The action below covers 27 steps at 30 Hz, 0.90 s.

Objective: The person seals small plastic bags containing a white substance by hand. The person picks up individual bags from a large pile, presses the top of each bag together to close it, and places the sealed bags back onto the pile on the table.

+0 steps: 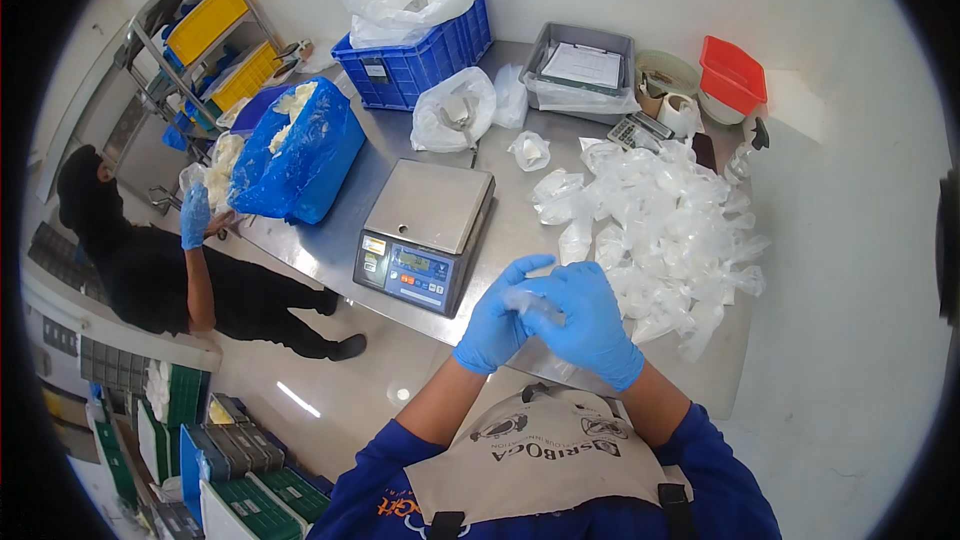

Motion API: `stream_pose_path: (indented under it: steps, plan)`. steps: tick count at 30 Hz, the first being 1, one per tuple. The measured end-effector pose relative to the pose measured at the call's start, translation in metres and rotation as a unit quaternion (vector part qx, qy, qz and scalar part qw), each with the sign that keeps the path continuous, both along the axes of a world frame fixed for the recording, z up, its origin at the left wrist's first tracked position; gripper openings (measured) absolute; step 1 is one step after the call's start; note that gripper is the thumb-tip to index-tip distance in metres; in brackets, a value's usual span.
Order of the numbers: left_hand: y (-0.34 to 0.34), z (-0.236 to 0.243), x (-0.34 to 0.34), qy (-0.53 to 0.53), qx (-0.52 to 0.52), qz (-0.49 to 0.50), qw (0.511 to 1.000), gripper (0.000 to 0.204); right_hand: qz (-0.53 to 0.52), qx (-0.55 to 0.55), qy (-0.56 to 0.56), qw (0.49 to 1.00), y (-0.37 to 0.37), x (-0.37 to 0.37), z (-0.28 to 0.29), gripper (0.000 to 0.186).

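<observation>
Both my hands wear blue gloves and meet in front of my chest, over the near edge of the steel table. Between them is a small clear plastic bag [533,304], mostly covered by the fingers. My left hand [492,325] grips it from one side, its index finger stretched along the top. My right hand [592,328] closes around the bag's other side. Just beyond and to the left sits a digital scale [428,210] with a bare metal plate. A large heap of filled clear plastic bags [665,230] lies to the right of my hands.
A blue-lined tub [318,155] of pale shreds stands left, beside a co-worker in black [130,250]. Farther back are a blue crate [440,55], an open white bag [455,110], a grey bin [580,45], a red basin [733,73] and a spray bottle [740,162].
</observation>
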<state>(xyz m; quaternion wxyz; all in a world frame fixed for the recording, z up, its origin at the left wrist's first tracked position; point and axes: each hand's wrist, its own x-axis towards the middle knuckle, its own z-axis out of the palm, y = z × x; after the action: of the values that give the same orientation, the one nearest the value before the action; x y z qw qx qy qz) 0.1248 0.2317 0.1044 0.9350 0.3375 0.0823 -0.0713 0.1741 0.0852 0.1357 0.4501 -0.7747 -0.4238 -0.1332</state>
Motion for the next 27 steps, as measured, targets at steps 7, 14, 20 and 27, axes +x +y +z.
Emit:
stream_pose_path:
  steps: [7, 14, 20, 27]
  plan:
    - [0.001, -0.022, -0.005, -0.061, 0.294, -0.08, 0.951, 0.017, -0.086, 0.073, 0.156, 0.981, -0.002, 0.011, -0.015, 0.007]
    - [-0.004, -0.054, -0.002, -0.173, 0.432, -0.037, 0.884, 0.021, -0.044, 0.089, 0.055, 0.994, 0.02, 0.008, 0.007, 0.005]
    - [-0.006, -0.073, 0.014, -0.222, 0.522, -0.009, 0.823, 0.025, 0.066, 0.042, -0.059, 0.995, 0.029, -0.011, 0.032, 0.016]
    - [0.025, -0.104, 0.018, -0.225, 0.727, 0.002, 0.649, 0.032, 0.116, -0.005, 0.014, 0.993, -0.004, 0.007, 0.037, 0.014]
